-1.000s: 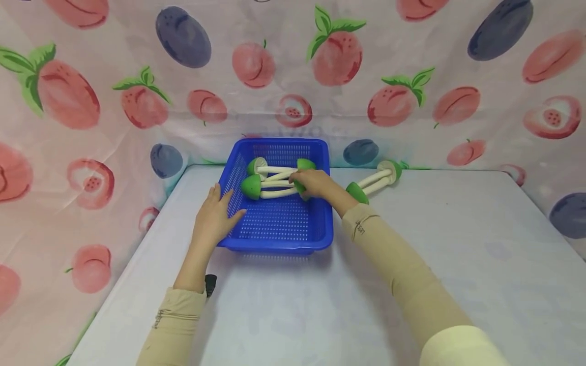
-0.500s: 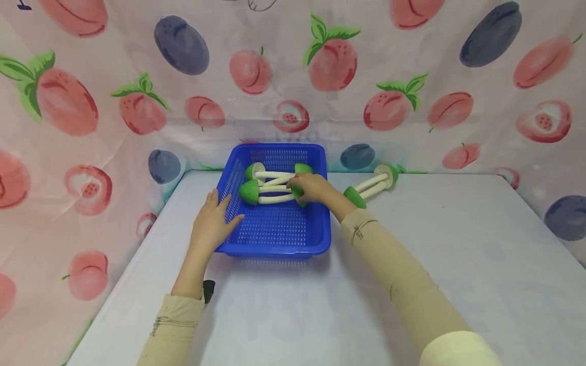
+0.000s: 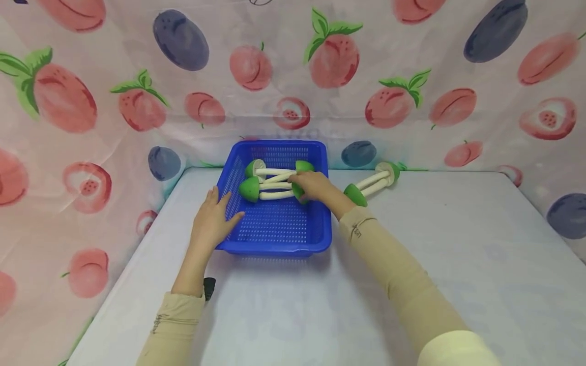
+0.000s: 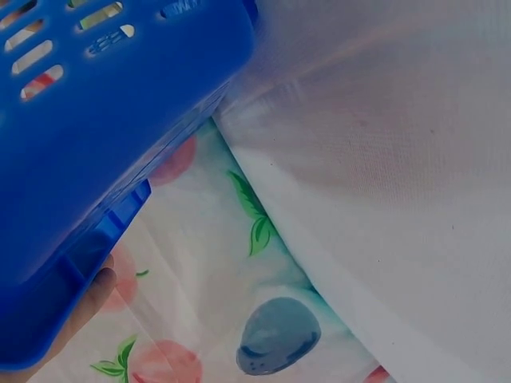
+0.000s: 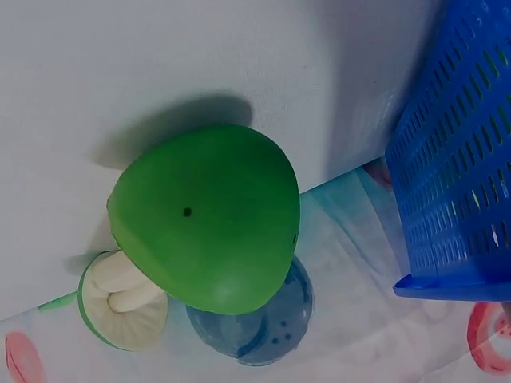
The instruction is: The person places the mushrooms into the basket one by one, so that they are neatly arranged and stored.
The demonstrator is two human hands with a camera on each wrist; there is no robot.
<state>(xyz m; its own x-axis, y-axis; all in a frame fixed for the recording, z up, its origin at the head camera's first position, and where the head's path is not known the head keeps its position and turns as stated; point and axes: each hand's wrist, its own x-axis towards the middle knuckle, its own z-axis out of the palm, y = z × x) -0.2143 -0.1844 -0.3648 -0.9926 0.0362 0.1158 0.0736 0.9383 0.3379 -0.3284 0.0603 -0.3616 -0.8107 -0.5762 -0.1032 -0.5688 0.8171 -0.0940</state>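
Note:
A blue perforated basket (image 3: 274,248) stands on the white-covered table, with several toy mushrooms (image 3: 249,189) lying sideways in its back half. They have green caps and long cream stems. My left hand (image 3: 209,221) rests along the basket's left rim, fingers extended and thumb spread over the inside; the left wrist view shows a fingertip (image 4: 102,283) by the rim. Reaching over the right side, my right hand (image 3: 316,187) grips a mushroom by its green cap (image 3: 297,191). Its fingertips are partly hidden, and the right wrist view does not show them.
Right of the basket, two more mushrooms (image 3: 354,194) lie head to tail; one green cap (image 5: 207,215) looms large in the right wrist view. A small black object (image 3: 209,288) shows beside the left wrist. Fruit-printed cloth (image 3: 339,112) hangs behind and left of the table (image 3: 448,244).
The view shifts slightly with the head. Both hands stay where they were, the left on the rim and the right at the mushroom's cap.

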